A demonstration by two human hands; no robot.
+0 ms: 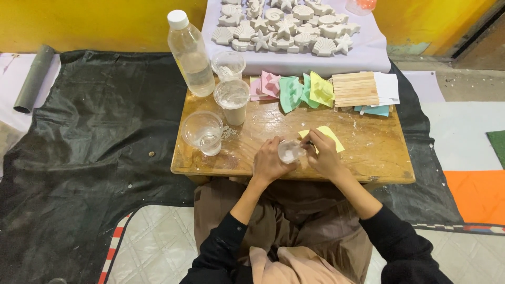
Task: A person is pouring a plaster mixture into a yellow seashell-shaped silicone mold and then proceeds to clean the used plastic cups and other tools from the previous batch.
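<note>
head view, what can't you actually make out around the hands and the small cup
- Small clear cup: its contents, too small and partly wrapped by the left hand.
- Right hand: what its fingertips grip, hidden by the fingers themselves.
- Yellow mould: its shape, partly covered by the right hand.
- White shell and star casts: top row cut off by the upper edge.
- Orange-lidded container: mostly cut off by the upper edge.

Both arms in black sleeves reaching fwd, forearms bare, left hand (269, 162) curled w/ fingers closed, right hand (324, 155) close beside it, fingers pinched, wrists low
</note>
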